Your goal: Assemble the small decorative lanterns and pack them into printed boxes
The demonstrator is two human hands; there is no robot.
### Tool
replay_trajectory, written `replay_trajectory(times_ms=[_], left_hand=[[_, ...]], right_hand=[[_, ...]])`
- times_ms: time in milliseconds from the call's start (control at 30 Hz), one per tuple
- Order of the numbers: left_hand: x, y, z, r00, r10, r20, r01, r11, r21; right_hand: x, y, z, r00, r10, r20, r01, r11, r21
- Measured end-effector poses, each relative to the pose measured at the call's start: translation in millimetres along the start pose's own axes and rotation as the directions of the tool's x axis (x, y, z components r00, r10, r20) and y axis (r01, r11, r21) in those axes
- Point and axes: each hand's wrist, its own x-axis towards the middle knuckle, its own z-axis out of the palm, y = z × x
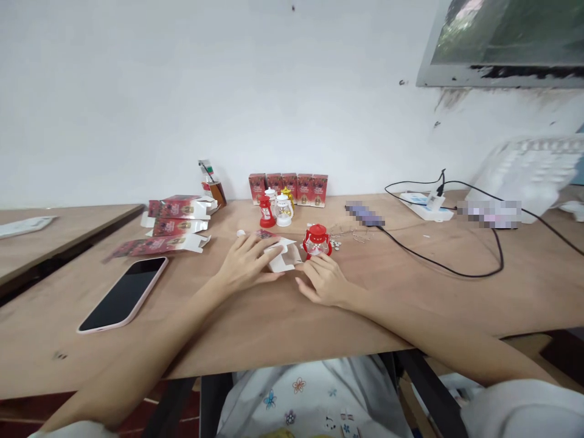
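Observation:
My left hand [246, 263] is wrapped around a small carton [283, 260], which lies on its side with its white open end and flaps facing right. A bit of its red printed face shows behind my fingers. My right hand [325, 281] is by the carton's opening, thumb apart from the fingers and nothing visibly gripped. One of its fingers reaches the carton's flap, while others are in front of a red mini lantern [316, 242] and seem to touch its base. That lantern stands upright, its lower part partly hidden.
Behind stand several mini lanterns [283, 212] and a row of red boxes [289, 190]. Unfolded cartons [176, 227] lie left, near a phone [124, 296]. Small discs [336, 245] and wire handles [360, 235] lie beside the red lantern. A black cable [438, 271] crosses the right side.

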Motion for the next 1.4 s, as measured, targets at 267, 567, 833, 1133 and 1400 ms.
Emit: replay_trajectory(times_ms=[267, 567, 833, 1133, 1400], left_hand=[[-5.4, 4.1, 9.9, 0.998, 0.057, -0.006, -0.057, 0.995, -0.082], [-5.7, 10.2, 6.5, 0.999, 0.032, -0.034, -0.035, 0.996, -0.084], [-2.6, 17.8, 5.9, 0.926, 0.297, -0.233, -0.271, 0.953, 0.136], [0.8, 14.6, 3.2, 0.897, 0.359, -0.256, -0.327, 0.931, 0.159], [-1.4, 19.9, 6.1, 0.926, 0.296, -0.236, -0.283, 0.955, 0.088]], right_hand=[[3.8, -4.5, -9.4, 0.991, 0.023, -0.134, -0.032, 0.997, -0.065], [4.3, -0.2, -9.3, 0.947, -0.003, -0.32, -0.006, 1.0, -0.027], [2.6, 0.5, -6.4, 0.981, 0.186, -0.064, -0.188, 0.982, -0.028], [0.3, 3.4, 0.3, 0.963, 0.269, -0.011, -0.249, 0.907, 0.338], [0.7, -2.5, -0.6, 0.906, 0.419, 0.063, -0.377, 0.727, 0.574]])
